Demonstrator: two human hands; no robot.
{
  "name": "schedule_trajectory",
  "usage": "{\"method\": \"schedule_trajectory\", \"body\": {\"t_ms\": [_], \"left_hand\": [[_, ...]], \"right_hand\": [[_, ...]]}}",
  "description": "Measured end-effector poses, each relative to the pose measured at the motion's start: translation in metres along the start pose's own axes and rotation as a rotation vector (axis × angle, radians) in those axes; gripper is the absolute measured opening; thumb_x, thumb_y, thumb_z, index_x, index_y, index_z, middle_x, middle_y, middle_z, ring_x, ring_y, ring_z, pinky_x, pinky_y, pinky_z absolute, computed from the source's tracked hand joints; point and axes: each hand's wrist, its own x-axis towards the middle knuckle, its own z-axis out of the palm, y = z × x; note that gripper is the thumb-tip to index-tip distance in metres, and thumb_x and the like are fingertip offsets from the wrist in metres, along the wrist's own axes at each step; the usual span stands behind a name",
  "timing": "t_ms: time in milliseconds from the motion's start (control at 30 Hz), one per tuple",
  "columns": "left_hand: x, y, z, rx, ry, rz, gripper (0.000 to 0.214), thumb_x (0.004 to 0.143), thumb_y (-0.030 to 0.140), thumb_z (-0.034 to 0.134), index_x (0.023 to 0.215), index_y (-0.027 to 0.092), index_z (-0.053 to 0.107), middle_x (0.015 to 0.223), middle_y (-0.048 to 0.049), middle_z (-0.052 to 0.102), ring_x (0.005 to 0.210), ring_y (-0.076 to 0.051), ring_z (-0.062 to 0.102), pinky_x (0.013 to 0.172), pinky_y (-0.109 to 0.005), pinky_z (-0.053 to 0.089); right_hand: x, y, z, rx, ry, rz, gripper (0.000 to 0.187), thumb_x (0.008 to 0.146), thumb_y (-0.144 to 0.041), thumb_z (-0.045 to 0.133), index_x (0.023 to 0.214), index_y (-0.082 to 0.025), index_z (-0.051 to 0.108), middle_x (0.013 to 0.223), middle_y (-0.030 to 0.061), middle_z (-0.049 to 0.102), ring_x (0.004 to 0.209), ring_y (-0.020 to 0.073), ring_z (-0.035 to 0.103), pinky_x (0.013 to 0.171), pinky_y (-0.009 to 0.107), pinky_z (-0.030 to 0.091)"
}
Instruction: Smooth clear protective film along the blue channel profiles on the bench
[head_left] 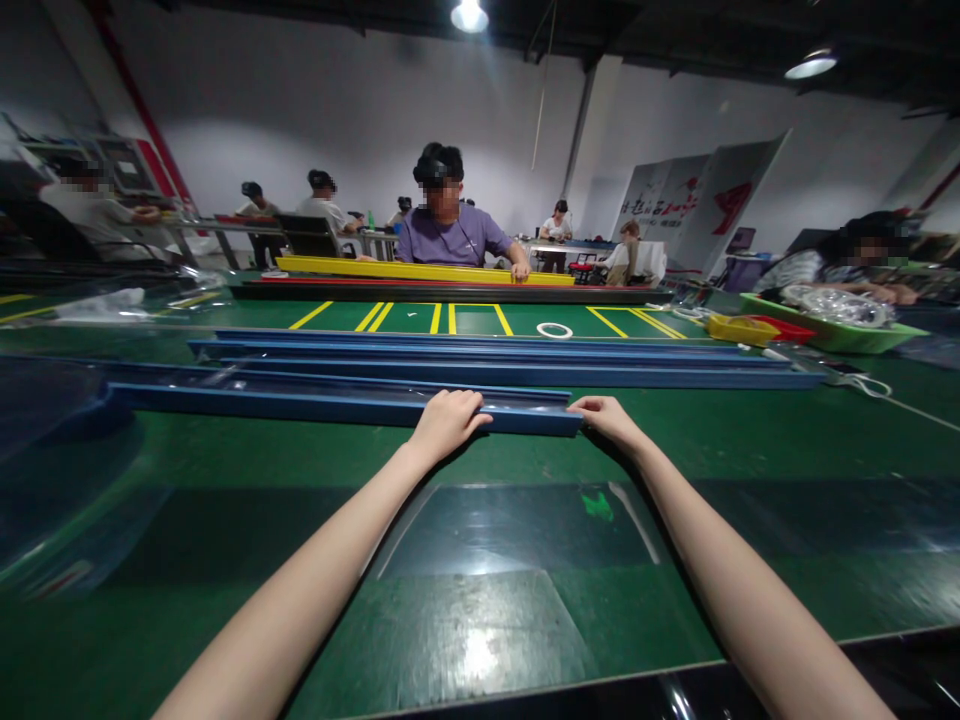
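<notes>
A long blue channel strip (352, 408) lies across the green table in front of me, with clear, shiny film inside it. Around its near wall, short of the right end, my left hand (448, 425) is closed with the thumb toward me. At that right end my right hand (606, 418) has its fingers pinched together, touching the corner of the strip. Whatever sits between those fingertips is too small to make out. Just beyond lie more blue channel strips (510, 370), roughly parallel to the held one.
Across the table a person in a purple shirt (457, 235) holds a yellow strip (420, 270) above a black strip (450, 292). A white ring (553, 330) lies on the mat. To the right are a yellow tray (742, 330) and a green tray (840, 333) with clear coils.
</notes>
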Motion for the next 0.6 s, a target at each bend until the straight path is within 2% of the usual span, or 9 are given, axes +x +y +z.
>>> {"method": "schedule_trajectory", "body": {"t_ms": [333, 600], "left_hand": [[-0.0052, 0.0069, 0.0066, 0.021, 0.088, -0.027, 0.025, 0.087, 0.038, 0.040, 0.084, 0.017, 0.053, 0.087, -0.0044, 0.059, 0.082, -0.017, 0.052, 0.069, -0.028, 0.034], [-0.0057, 0.0081, 0.0060, 0.009, 0.092, -0.045, 0.025, 0.087, 0.038, 0.040, 0.086, 0.017, 0.053, 0.087, -0.0040, 0.058, 0.082, -0.017, 0.051, 0.070, -0.028, 0.035]], "right_hand": [[0.0032, 0.0064, 0.0000, -0.001, 0.005, -0.019, 0.032, 0.058, -0.043, 0.060, 0.068, -0.013, 0.065, 0.062, 0.0028, 0.061, 0.056, 0.0108, 0.048, 0.055, 0.024, 0.034], [0.0035, 0.0074, -0.0002, 0.009, 0.010, -0.018, 0.032, 0.057, -0.043, 0.062, 0.068, -0.013, 0.065, 0.064, 0.0037, 0.062, 0.058, 0.0116, 0.049, 0.056, 0.024, 0.035]]}}
